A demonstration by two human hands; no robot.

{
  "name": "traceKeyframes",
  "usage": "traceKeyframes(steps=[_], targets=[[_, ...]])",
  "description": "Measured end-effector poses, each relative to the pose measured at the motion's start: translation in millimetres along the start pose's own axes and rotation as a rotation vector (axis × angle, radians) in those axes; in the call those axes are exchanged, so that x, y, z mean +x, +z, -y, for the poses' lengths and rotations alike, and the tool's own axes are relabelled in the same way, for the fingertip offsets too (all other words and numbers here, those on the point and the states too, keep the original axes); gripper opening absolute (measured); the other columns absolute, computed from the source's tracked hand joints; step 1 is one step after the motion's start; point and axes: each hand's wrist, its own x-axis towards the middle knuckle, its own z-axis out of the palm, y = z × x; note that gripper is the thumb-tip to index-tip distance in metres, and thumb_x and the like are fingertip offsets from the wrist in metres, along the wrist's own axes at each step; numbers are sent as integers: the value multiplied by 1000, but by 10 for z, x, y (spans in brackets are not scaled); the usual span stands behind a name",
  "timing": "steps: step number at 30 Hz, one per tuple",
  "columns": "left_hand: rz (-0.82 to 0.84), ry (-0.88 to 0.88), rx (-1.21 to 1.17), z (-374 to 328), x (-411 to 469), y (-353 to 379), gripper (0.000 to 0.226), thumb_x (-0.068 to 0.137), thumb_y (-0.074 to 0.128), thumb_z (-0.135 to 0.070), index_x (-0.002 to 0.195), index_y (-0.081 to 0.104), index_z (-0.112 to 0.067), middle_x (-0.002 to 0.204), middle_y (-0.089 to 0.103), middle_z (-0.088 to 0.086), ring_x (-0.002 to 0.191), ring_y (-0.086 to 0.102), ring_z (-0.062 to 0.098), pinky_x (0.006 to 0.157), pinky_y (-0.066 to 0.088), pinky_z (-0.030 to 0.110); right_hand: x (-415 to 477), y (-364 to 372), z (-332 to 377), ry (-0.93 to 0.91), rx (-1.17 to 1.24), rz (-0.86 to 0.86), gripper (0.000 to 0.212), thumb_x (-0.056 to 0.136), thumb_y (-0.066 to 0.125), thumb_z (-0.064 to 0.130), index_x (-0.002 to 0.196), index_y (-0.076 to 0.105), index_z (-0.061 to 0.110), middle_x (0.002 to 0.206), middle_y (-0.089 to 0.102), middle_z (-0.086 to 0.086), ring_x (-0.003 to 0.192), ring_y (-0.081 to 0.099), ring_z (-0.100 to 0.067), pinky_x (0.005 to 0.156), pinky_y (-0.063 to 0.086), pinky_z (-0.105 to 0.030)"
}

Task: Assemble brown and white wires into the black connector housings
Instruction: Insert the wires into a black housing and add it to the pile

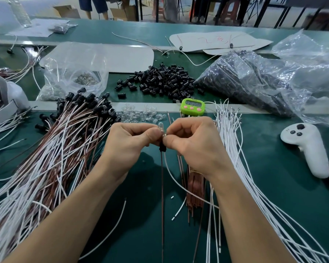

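Nearest the viewer, a brown wire and a white wire were seen trailing down over the green table. Both were led up into a black connector housing, which was held above the table between the two hands. The left hand and the right hand were brought together thumb to thumb, fingers curled, and the housing was pinched by both. A small clear bulb was seen just above the fingertips; which hand gripped the bulb could not be told.

Under the right wrist a bundle of bare brown wires was laid, and just beside it to the right a long sheaf of white wires was spread. To the left a large heap of finished leads, brown and white with black caps, was fanned out. A white controller was rested at the far right.

Beyond the hands loose clear bulbs were scattered beside a green timer. Farther back a pile of black housings was heaped, flanked by a clear bag on the left and a crumpled plastic bag of dark parts on the right.
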Motion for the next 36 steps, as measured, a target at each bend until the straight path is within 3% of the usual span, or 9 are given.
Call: traceKeyframes(steps=[6,8,11,13,17,21,26,32,36], targets=[[41,8,-11,6,-8,-11,5,81,73,-5,82,78,-4,68,75,8,63,69,11,64,50,14,-15,-18,15,9,-24,2,13,76,84,15,67,76,20,56,68,4,48,56,-7,50,47,-32],[57,26,15,11,-9,-19,9,78,74,-11,82,79,-5,70,76,9,66,70,15,68,53,18,-18,-26,19,3,-45,-1,14,77,84,14,66,76,20,54,67,5,47,55,-6,49,46,-33],[84,65,99,43,14,-51,17,84,74,-2,79,82,-16,72,77,7,68,72,16,72,57,23,-15,-35,19,-9,-83,9,15,76,84,14,65,75,20,52,64,1,46,51,-7,46,42,-36],[95,75,146,45,25,-70,25,85,75,1,78,83,-21,72,78,3,68,73,13,71,57,21,-15,-34,16,-21,-120,24,16,76,85,14,64,75,20,52,64,0,46,49,-6,45,39,-33],[145,81,229,39,39,-112,20,85,76,-2,82,82,-21,72,77,4,68,73,15,73,59,26,-15,-49,17,-40,-176,41,21,73,88,15,60,74,23,51,63,8,45,49,-2,47,38,-19],[231,70,224,10,30,-122,12,83,79,-10,76,83,-20,68,76,4,65,69,10,70,55,21,8,-138,16,-5,-118,103,14,69,91,14,66,78,18,60,72,2,54,66,-17,52,50,-32],[177,56,173,52,23,-89,8,80,78,-16,78,83,-21,71,77,4,66,71,12,69,55,22,21,-155,-4,-21,-70,128,13,70,92,14,68,79,19,61,72,5,53,63,-5,52,45,-18],[153,60,124,70,20,-76,5,81,80,-13,80,83,-16,71,77,8,64,70,14,66,56,23,21,-107,-25,-27,-28,79,10,67,87,23,72,79,20,65,75,2,58,70,-16,58,58,-37],[107,71,77,59,8,-48,3,80,81,-16,78,82,-13,69,75,8,63,69,18,67,57,26,6,-69,-35,-13,20,33,6,69,83,23,69,78,20,58,71,3,50,61,-8,49,47,-26]])
